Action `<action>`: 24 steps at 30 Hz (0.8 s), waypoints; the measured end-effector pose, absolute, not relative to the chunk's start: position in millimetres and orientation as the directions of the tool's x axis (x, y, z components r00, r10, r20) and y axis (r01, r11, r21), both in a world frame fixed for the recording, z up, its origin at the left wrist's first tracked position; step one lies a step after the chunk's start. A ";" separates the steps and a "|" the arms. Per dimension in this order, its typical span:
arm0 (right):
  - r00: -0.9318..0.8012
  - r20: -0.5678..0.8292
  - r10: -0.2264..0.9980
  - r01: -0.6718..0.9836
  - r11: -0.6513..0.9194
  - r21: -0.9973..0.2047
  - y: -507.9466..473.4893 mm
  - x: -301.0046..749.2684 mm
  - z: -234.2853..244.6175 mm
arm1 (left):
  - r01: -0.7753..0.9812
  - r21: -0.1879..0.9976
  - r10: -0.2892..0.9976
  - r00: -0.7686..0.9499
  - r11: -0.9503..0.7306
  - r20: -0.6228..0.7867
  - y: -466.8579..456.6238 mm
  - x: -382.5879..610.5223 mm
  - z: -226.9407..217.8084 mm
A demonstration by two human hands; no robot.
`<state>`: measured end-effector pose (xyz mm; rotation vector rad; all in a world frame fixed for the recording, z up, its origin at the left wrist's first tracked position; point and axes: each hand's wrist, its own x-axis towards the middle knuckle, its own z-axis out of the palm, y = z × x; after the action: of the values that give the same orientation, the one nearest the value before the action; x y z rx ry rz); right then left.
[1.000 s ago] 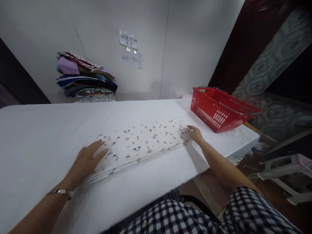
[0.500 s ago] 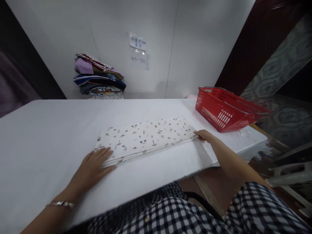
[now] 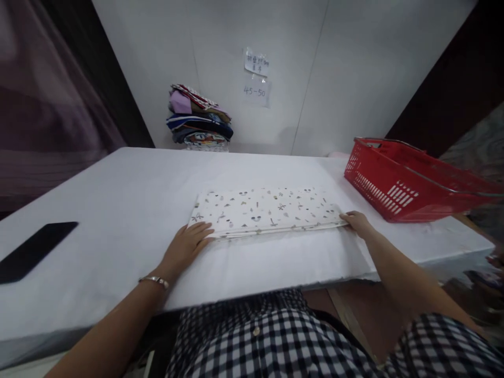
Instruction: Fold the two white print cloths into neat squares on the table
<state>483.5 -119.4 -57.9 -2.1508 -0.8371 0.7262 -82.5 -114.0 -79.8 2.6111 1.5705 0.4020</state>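
Observation:
A white cloth with small dark prints (image 3: 268,210) lies folded into a long strip on the white table (image 3: 129,194). My left hand (image 3: 186,248) rests at the strip's near left corner, fingers stretched toward it and touching the edge. At the right end my right hand (image 3: 357,221) touches the near corner, fingers curled at the fold. A bracelet sits on my left wrist.
A red plastic basket (image 3: 409,178) stands at the table's right end. A pile of folded clothes (image 3: 199,121) sits against the back wall under two paper notes (image 3: 255,79). A black phone (image 3: 33,249) lies at the left.
Both hands have slid from on top of the cloth to its near corners. The view has turned left, bringing the phone into sight.

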 end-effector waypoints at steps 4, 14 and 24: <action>0.628 -0.199 0.752 0.427 -0.548 -0.719 -121.3 485.2 -57.5 | 0.847 0.206 0.870 0.461 -0.491 0.176 -116.4 -83.9 -80.9; -0.218 0.453 0.865 0.866 0.385 -0.318 -128.1 396.1 -63.0 | 0.800 0.153 0.788 0.503 -0.580 0.356 -126.2 -33.4 -63.4; -0.453 0.375 0.809 0.810 0.549 -0.204 -118.4 338.5 -73.1 | 0.737 0.269 0.776 0.527 -0.621 0.346 -110.4 7.3 -66.8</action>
<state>338.5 -118.4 -73.1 -1.3140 -2.3588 -0.0061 7.3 -110.4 -66.8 2.6664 1.3238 0.6731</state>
